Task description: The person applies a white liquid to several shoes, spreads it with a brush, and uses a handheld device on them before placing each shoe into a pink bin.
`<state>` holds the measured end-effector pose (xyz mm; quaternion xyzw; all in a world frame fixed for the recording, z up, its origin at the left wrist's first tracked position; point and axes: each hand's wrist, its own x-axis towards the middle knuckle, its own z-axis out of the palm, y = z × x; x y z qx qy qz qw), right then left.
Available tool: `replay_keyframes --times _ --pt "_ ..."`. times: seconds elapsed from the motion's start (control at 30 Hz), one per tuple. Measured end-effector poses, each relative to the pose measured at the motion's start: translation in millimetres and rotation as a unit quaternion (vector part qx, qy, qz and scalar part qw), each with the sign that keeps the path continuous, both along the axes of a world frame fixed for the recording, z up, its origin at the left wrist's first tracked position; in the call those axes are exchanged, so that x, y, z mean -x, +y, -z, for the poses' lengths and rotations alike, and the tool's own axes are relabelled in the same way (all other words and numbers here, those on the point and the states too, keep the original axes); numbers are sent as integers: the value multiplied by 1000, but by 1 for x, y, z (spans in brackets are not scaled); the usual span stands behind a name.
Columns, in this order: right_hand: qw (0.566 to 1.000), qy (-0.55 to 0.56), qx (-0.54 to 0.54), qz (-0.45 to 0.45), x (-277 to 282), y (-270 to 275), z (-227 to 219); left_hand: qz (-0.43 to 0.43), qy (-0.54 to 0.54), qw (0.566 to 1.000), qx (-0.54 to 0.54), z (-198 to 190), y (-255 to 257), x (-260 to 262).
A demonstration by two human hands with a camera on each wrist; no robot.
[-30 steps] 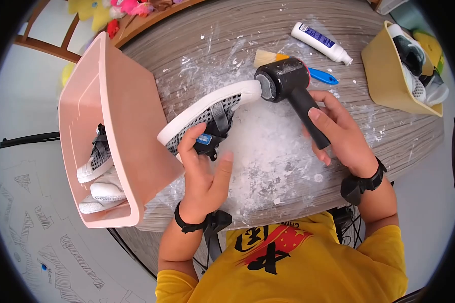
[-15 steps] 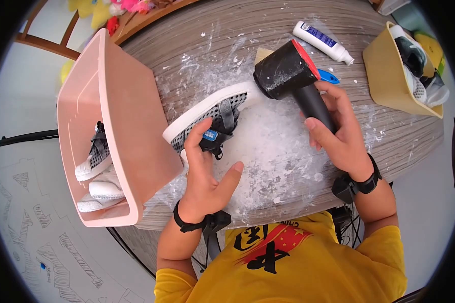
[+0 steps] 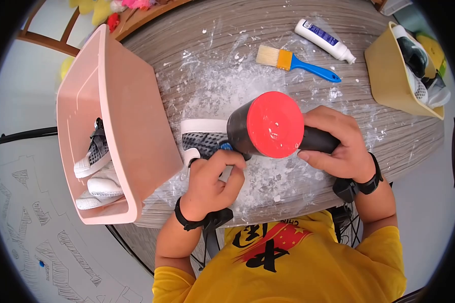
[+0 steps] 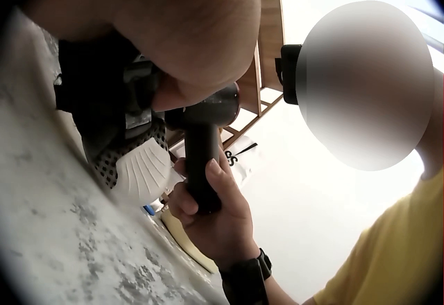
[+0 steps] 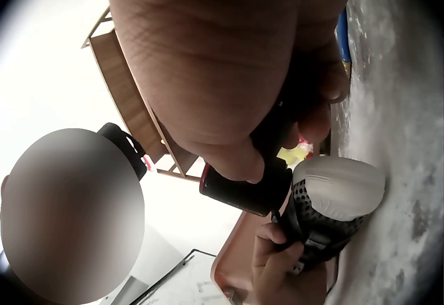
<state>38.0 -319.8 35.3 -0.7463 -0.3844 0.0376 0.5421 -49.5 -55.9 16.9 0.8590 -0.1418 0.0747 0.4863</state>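
A black hair dryer [image 3: 240, 123] with a round red end is held by its handle in my right hand [image 3: 341, 146]. The red end faces up toward the head camera, and the barrel points down at the shoe. This black-and-white perforated shoe [image 3: 202, 141] has a white sole and a ribbed white toe cap [image 4: 146, 170]. My left hand [image 3: 210, 182] grips the shoe at its opening, thumb and fingers bent at the dark upper, as the right wrist view shows. In the head view the dryer hides the toe.
A pink bin [image 3: 141, 121] with several shoes inside stands at the left. Behind the hands lie a blue-handled brush [image 3: 308, 66] and a white bottle [image 3: 324, 40]. A yellow bin [image 3: 389, 76] with shoes stands at the far right. White smears mark the wooden table [image 3: 212, 65].
My right hand has tilted the hair dryer so its red end faces up and brought it nearer, uncovering the brush. The shoe has been turned and drawn closer; my left fingers have curled in.
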Motion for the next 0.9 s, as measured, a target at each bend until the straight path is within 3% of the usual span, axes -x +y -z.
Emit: replay_keyframes --times 0.1,0.2,0.23,0.47,0.7,0.9 --pt "1000 -2 -4 -7 2 1 -1 24 -5 999 -37 -9 2 8" --pt "999 -5 -38 -22 2 0 3 121 -44 991 -30 -13 7 5" --pt "998 -3 -54 -30 2 0 5 133 -50 990 27 -7 5 5" --pt "1000 -5 -26 2 2 1 4 263 -23 958 109 -1 8 3" --pt "999 16 18 41 0 0 4 308 -29 941 134 -5 2 1" --pt "998 32 13 58 1 -2 1 280 -46 953 106 -2 3 1"
